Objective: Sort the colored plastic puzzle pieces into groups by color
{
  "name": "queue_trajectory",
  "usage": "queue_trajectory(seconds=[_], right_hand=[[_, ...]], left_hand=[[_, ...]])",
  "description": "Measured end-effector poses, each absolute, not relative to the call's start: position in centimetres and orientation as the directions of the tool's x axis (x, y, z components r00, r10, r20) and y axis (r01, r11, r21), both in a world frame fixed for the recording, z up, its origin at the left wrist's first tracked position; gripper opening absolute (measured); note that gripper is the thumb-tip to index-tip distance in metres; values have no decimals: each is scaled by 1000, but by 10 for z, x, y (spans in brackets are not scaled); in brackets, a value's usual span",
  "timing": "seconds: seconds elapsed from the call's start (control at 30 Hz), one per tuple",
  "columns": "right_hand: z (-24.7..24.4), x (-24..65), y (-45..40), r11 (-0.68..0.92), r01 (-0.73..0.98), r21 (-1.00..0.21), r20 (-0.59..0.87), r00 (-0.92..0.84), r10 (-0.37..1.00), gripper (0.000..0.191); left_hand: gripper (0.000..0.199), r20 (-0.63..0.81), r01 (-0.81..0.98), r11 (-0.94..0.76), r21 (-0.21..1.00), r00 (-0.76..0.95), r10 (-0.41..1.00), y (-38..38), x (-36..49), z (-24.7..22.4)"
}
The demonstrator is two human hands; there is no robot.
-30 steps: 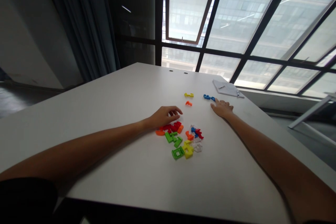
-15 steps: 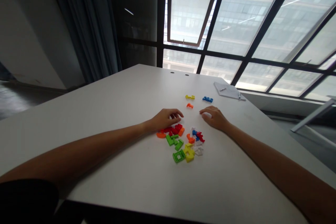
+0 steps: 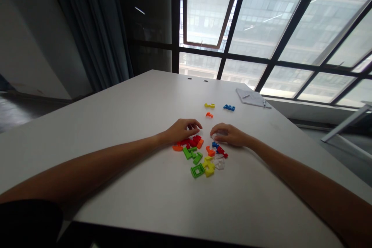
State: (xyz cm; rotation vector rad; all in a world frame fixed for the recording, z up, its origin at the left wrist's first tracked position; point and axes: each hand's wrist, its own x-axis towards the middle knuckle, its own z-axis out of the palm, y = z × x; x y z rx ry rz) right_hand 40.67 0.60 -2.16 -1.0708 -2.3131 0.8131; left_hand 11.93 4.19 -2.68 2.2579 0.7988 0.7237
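Observation:
My right hand (image 3: 231,135) is at the top right of a loose pile of small plastic pieces, its thumb and fingers curled around a small clear plastic piece (image 3: 213,136), mostly hidden. Just below it lie a blue piece (image 3: 215,145) and a red piece (image 3: 222,152). On the pile's left side my left hand (image 3: 183,130) rests on the table, fingers loosely bent and apart, holding nothing. Close beneath it are red pieces (image 3: 195,141) and an orange piece (image 3: 177,148). Green pieces (image 3: 197,170), yellow pieces (image 3: 208,167) and clear pieces (image 3: 220,163) lie nearer me.
Beyond my hands, a yellow piece (image 3: 209,105), an orange piece (image 3: 209,115) and a blue piece (image 3: 229,107) lie apart on the white table (image 3: 130,112). Paper sheets (image 3: 252,98) with pens are at the far right edge. Windows stand behind.
My right hand has moved left and toward the pile, closing its fingers around a clear piece. My left hand has stayed in place. The view has shifted slightly.

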Motion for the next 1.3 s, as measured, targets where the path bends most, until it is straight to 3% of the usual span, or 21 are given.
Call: queue_trajectory(seconds=[0.17, 0.37, 0.6, 0.77, 0.97, 1.3], right_hand=[[-27, 387, 1, 269, 392, -880, 186, -237, 954, 37], [-24, 348, -12, 180, 147, -973, 153, -181, 972, 41], [-29, 343, -12, 305, 238, -922, 274, -155, 949, 45], [-36, 352, -10, 409, 321, -855, 343, -243, 908, 40], [-38, 356, -10, 419, 379, -825, 346, -247, 905, 34], [-38, 353, -14, 575, 430, -696, 535, -224, 815, 20]], left_hand=[[27, 296, 340, -620, 708, 654, 696, 41, 120, -26], [39, 354, 290, -653, 700, 652, 670, 35, 120, -26], [19, 421, 244, -728, 641, 681, 599, 29, 119, -22], [24, 423, 274, -696, 663, 631, 651, 28, 119, -21], [29, 396, 298, -677, 673, 628, 670, 32, 119, -22], [30, 406, 286, -679, 676, 625, 667, 33, 119, -23]])
